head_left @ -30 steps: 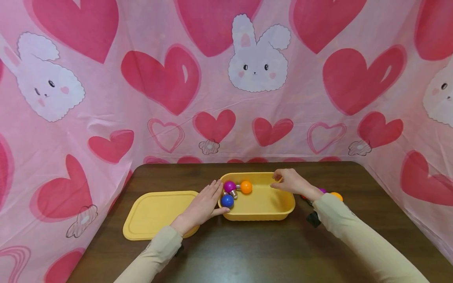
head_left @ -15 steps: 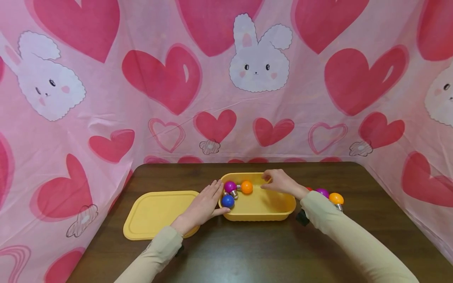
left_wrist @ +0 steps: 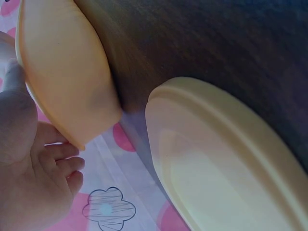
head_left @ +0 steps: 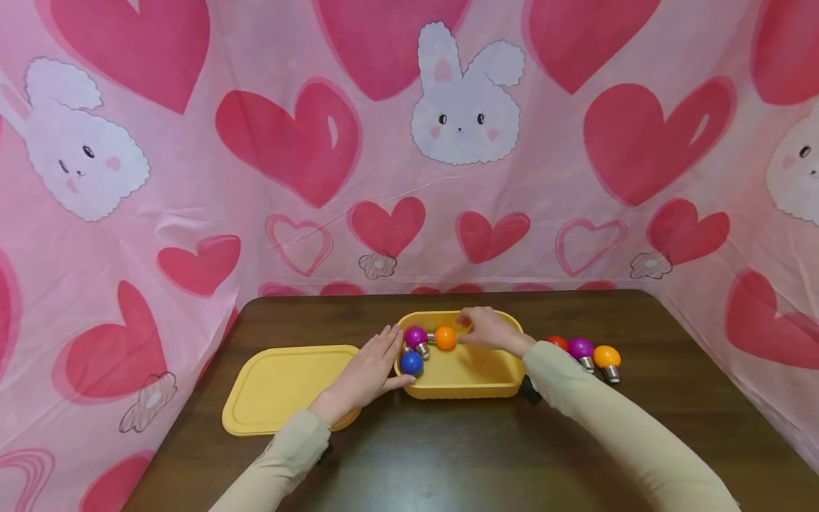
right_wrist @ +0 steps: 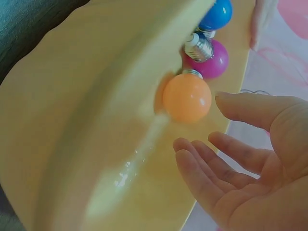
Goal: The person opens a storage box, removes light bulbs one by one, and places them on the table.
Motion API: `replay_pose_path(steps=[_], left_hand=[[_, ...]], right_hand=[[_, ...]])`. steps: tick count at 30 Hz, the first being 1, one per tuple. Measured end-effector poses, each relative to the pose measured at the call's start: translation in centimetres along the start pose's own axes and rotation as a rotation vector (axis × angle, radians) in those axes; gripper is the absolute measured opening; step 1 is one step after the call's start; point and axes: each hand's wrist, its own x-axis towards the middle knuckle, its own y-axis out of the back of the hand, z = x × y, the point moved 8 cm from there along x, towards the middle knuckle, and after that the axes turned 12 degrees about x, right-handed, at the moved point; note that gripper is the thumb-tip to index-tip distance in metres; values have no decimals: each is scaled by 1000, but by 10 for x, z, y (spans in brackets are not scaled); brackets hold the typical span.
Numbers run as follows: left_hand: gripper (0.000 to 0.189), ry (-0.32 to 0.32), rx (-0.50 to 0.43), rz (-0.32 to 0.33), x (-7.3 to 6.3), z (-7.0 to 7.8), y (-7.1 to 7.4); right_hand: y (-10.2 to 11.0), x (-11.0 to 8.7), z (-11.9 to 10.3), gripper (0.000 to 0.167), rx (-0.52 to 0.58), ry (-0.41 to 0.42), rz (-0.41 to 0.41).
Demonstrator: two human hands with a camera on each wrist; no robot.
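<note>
Fingers [right_wrist: 195, 178] parted, hovered with right hand [head_left: 489, 329] just beside orange bulb [head_left: 445, 338] in yellow box [head_left: 470, 392]. Rested left hand [head_left: 366, 364], straight-fingered, on box's left end — saw yellow lid [head_left: 278, 387] near it, three more bulbs [head_left: 580, 347] right of box.

Pink cloth [head_left: 385, 167] hangs across the upper part of the frame and down both sides, faintly creased. A white rabbit face [head_left: 465, 135] looks out from top centre, one ear flopped over; a second, tilted rabbit [head_left: 102, 160] sits at upper left, and a third [head_left: 796, 171] is cut off by the right edge. Red hearts crowd around them, with a sketched flower [head_left: 651, 265] at middle right. Below, a dark brown table [head_left: 441, 455] with rounded far corners fills the lower centre, its surface catching a dull sheen.
</note>
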Motion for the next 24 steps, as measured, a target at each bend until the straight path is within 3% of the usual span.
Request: replay_pose_path(steps=[10, 24], left_hand=[[86, -5, 9, -3, -1, -1, 1], [86, -19, 14, 11, -1, 1, 4]], right_hand=[[-13, 11, -3, 37, -43, 4, 1], [-23, 17, 1, 38, 9, -50, -28]])
